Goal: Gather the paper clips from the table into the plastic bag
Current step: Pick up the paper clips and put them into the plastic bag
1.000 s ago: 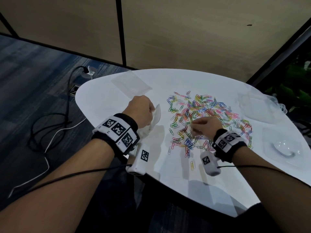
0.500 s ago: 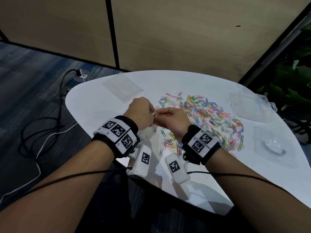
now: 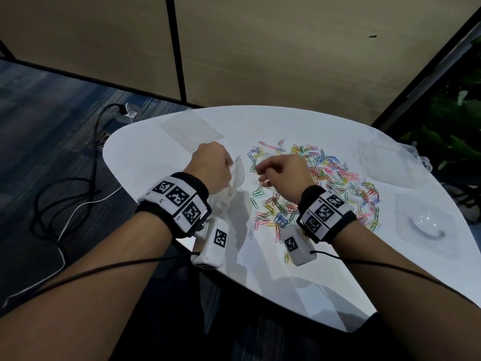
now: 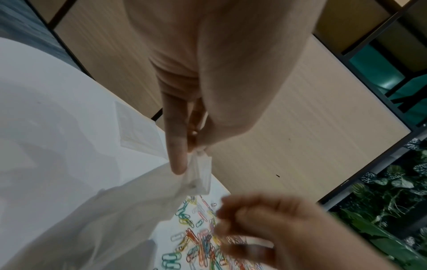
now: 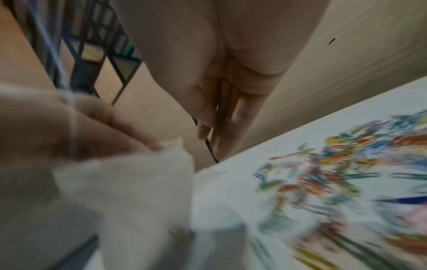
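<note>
A heap of coloured paper clips (image 3: 330,183) covers the middle of the white table (image 3: 145,157). My left hand (image 3: 229,166) pinches the top edge of a clear plastic bag (image 3: 238,175) and holds it up just left of the heap. The left wrist view shows thumb and finger closed on the bag's rim (image 4: 198,164). My right hand (image 3: 261,171) hovers over the heap's left edge, a little apart from the bag, fingers loose. Nothing shows between those fingers (image 5: 208,127), though that view is blurred.
A second flat clear bag (image 3: 191,128) lies at the back left of the table. Clear plastic packaging (image 3: 385,162) and a blister tray (image 3: 426,227) sit at the right. Cables (image 3: 65,199) run across the floor on the left; a plant (image 3: 455,131) stands at far right.
My right hand went from the clip heap to the bag's mouth, then drew back to the right over the clips. The left hand kept hold of the bag.
</note>
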Tool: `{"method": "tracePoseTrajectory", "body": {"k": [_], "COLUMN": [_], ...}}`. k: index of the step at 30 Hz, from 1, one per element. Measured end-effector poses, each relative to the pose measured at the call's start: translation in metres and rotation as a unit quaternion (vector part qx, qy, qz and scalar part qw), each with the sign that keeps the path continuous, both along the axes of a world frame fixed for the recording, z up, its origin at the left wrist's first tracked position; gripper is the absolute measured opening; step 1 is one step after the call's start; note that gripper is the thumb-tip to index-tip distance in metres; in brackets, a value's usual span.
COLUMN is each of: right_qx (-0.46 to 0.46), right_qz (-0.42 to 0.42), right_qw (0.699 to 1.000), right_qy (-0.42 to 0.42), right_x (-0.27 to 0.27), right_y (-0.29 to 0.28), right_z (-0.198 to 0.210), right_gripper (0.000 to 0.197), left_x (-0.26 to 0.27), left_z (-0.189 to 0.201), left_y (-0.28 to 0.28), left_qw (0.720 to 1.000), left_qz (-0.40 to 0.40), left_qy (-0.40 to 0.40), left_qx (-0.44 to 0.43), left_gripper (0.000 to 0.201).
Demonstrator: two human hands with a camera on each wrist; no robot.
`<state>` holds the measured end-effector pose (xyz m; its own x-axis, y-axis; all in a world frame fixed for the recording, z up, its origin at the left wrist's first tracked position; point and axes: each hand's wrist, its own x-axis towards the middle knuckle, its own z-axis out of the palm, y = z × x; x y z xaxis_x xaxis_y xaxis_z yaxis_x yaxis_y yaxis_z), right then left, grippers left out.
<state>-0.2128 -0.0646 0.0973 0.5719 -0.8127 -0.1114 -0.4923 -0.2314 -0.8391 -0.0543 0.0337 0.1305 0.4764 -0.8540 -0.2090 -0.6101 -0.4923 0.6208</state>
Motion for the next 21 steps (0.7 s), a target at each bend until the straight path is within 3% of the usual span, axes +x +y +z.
{"method": "tracePoseTrajectory", "body": {"k": [2, 4, 6, 8, 11, 13, 15, 19, 21], "right_qx": [-0.072, -0.066, -0.113, -0.229, -0.331, -0.367, -0.371, -0.306, -0.288], "right_qz": [0.081, 0.181, 0.269, 0.332, 0.375, 0.363, 0.326, 0.281, 0.279], "right_qw": [0.983, 0.947, 0.905, 0.848, 0.781, 0.773, 0.785, 0.803, 0.806], "right_qy": [0.151, 0.257, 0.310, 0.343, 0.374, 0.368, 0.374, 0.427, 0.435], "right_x": [-0.008, -0.015, -0.022, -0.033, -0.055, -0.068, -0.076, -0.074, -0.069], "right_y": [0.001, 0.013, 0.026, 0.038, 0.053, 0.059, 0.054, 0.044, 0.034], "right_z": [-0.020, -0.041, -0.063, -0.083, -0.104, -0.109, -0.112, -0.113, -0.112], "right_gripper": [0.028, 0.035, 0.043, 0.055, 0.064, 0.062, 0.062, 0.091, 0.092], "left_x": [0.003, 0.004, 0.004, 0.004, 0.005, 0.005, 0.003, -0.003, -0.004], "left_z": [0.001, 0.002, 0.002, 0.002, 0.005, 0.007, 0.009, 0.011, 0.010], "left_y": [0.001, 0.000, 0.000, 0.002, 0.006, 0.008, 0.008, 0.007, 0.007], "left_qw": [1.000, 1.000, 1.000, 1.000, 1.000, 1.000, 1.000, 1.000, 1.000], "left_qz": [0.003, 0.004, 0.003, -0.001, 0.001, 0.002, -0.001, -0.015, -0.016], "left_qy": [-0.002, -0.005, -0.008, -0.010, -0.011, -0.009, -0.012, -0.008, -0.004], "left_qx": [0.004, 0.003, 0.004, 0.008, 0.007, 0.008, 0.007, 0.012, 0.016], "left_gripper": [0.034, 0.034, 0.033, 0.031, 0.030, 0.030, 0.030, 0.029, 0.031]}}
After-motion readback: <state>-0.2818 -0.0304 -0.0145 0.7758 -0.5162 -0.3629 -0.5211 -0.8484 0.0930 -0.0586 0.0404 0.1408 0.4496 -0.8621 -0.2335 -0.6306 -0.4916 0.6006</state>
